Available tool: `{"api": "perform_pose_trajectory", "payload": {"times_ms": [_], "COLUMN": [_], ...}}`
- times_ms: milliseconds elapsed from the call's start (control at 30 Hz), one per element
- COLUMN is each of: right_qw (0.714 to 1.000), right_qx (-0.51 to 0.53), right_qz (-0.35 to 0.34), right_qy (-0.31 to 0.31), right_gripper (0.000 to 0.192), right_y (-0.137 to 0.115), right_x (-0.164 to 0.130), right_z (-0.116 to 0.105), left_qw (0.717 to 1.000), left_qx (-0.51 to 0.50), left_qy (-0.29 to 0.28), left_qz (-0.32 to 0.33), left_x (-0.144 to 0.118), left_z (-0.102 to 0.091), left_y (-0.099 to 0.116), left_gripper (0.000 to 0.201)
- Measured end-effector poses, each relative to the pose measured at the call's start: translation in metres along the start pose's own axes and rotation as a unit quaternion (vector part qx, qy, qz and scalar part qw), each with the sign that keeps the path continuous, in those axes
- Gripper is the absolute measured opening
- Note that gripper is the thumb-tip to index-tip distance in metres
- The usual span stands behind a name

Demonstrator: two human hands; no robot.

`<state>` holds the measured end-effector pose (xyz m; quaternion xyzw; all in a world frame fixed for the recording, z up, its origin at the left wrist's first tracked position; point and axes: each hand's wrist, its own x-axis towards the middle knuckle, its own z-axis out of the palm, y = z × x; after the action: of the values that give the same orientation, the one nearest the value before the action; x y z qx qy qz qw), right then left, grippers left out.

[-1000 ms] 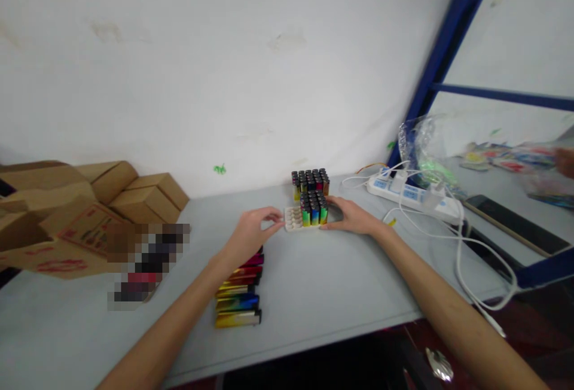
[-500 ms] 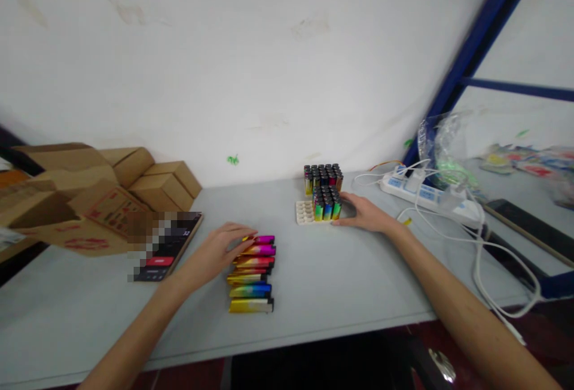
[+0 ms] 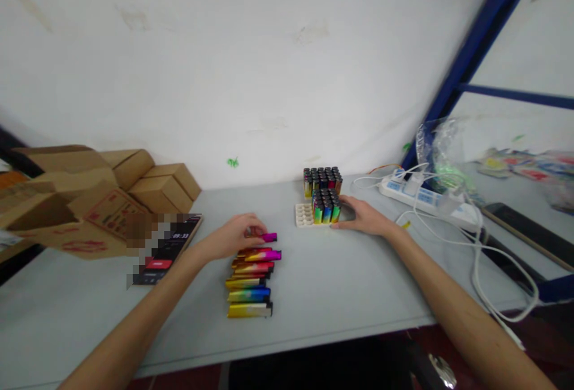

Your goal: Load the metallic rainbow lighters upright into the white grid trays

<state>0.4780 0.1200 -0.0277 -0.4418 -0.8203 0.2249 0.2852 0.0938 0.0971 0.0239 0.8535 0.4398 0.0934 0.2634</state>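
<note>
My left hand (image 3: 240, 235) is closed on a magenta lighter (image 3: 269, 237), just above the far end of a column of lighters (image 3: 249, 295). Those lie on their sides, yellow, blue, red and pink, with their black tops to the right. Farther back, a white tray (image 3: 304, 215) with round holes holds several upright lighters (image 3: 327, 207) in its right part; holes show bare on its left. My right hand (image 3: 359, 215) rests at the tray's right side, thumb and fingers apart around the tray and its lighters. Behind it stands another block of upright lighters (image 3: 322, 180).
Cardboard boxes (image 3: 165, 186) stand at the back left, with a tablet-like screen (image 3: 168, 249), partly blurred out, before them. To the right are a white power strip (image 3: 430, 201) with loose cables, a phone (image 3: 529, 231) and a blue metal frame (image 3: 470, 49).
My left hand has taken the magenta lighter off the far end of the column and moved it slightly away from the others. My right hand has stayed at the tray.
</note>
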Motion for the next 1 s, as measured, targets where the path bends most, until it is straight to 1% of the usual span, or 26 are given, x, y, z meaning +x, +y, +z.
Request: {"api": "perform_pose_trajectory", "payload": {"times_ms": [67, 167, 233, 300, 367, 400, 467, 533, 600, 667, 800, 900, 1000], "right_qw": [1.0, 1.0, 1.0, 1.0, 1.0, 1.0, 1.0, 1.0, 1.0, 1.0, 0.999, 0.999, 0.999], "right_qx": [0.002, -0.002, -0.008, -0.012, -0.015, -0.016, -0.018, -0.019, -0.023, -0.028, -0.031, -0.036, -0.037], "right_qz": [0.001, 0.005, 0.007, 0.005, 0.001, -0.002, -0.005, -0.007, -0.007, -0.005, 0.0, 0.004, 0.008], "right_qy": [-0.001, 0.002, 0.003, 0.003, 0.005, 0.005, 0.006, 0.005, 0.005, 0.005, 0.007, 0.004, 0.0], "right_gripper": [0.075, 0.075, 0.074, 0.075, 0.075, 0.076, 0.077, 0.077, 0.077, 0.077, 0.078, 0.078, 0.078], "right_y": [-0.002, -0.003, -0.003, -0.002, 0.001, 0.003, 0.006, 0.009, 0.01, 0.01, 0.008, 0.006, 0.006], "right_x": [0.0, 0.0, 0.0, 0.0, -0.001, -0.001, -0.001, -0.001, -0.001, -0.002, -0.002, -0.002, -0.002], "right_z": [0.0, -0.001, -0.001, 0.0, 0.0, 0.001, 0.002, 0.003, 0.003, 0.002, 0.002, 0.001, 0.001], "left_qw": [0.999, 0.986, 0.965, 0.937, 0.912, 0.908, 0.919, 0.938, 0.949, 0.953, 0.951, 0.954, 0.956], "left_qx": [-0.028, -0.137, -0.232, -0.319, -0.368, -0.37, -0.328, -0.255, -0.19, -0.147, -0.1, -0.057, -0.04], "left_qy": [0.034, 0.094, 0.116, 0.135, 0.169, 0.187, 0.216, 0.236, 0.25, 0.265, 0.291, 0.288, 0.285], "left_qz": [-0.009, -0.008, 0.021, 0.054, 0.065, 0.06, 0.038, 0.017, 0.005, -0.004, -0.033, -0.05, -0.053], "left_x": [0.004, 0.01, 0.014, 0.018, 0.02, 0.021, 0.02, 0.018, 0.015, 0.012, 0.008, 0.008, 0.009], "left_z": [0.001, 0.005, 0.01, 0.017, 0.025, 0.029, 0.035, 0.037, 0.037, 0.036, 0.038, 0.041, 0.042], "left_y": [0.006, 0.021, 0.033, 0.043, 0.051, 0.054, 0.058, 0.061, 0.062, 0.062, 0.058, 0.054, 0.054], "left_gripper": [0.03, 0.028, 0.026, 0.025, 0.026, 0.027, 0.028, 0.033, 0.039, 0.042, 0.04, 0.035, 0.033]}}
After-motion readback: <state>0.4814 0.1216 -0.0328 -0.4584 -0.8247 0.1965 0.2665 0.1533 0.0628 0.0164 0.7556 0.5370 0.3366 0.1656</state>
